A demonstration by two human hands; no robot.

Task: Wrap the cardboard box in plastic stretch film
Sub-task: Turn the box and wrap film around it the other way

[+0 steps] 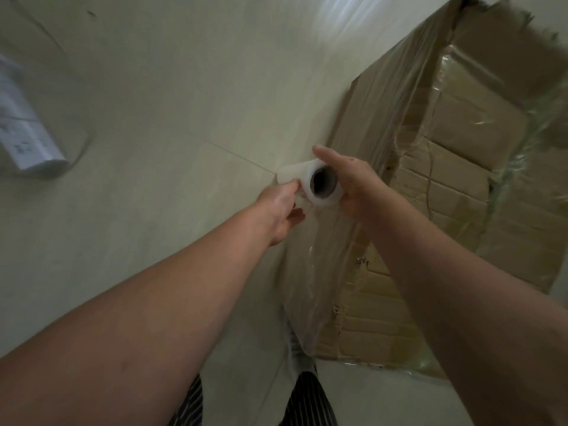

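Observation:
A white roll of stretch film (310, 187) with a dark hollow core points its open end at me. My left hand (281, 210) grips the roll's left side with curled fingers. My right hand (350, 187) lies flat against its right side, fingers straight. A sheet of clear film (319, 272) runs from the roll down and onto the brown cardboard box (455, 167), which fills the right of the view. Film covers the box's near side with wrinkles and glare.
Pale tiled floor (172, 118) spreads across the left and centre. A white printed carton or package (24, 130) lies at the far left. Striped trouser legs (307, 398) show at the bottom, close to the box's near corner.

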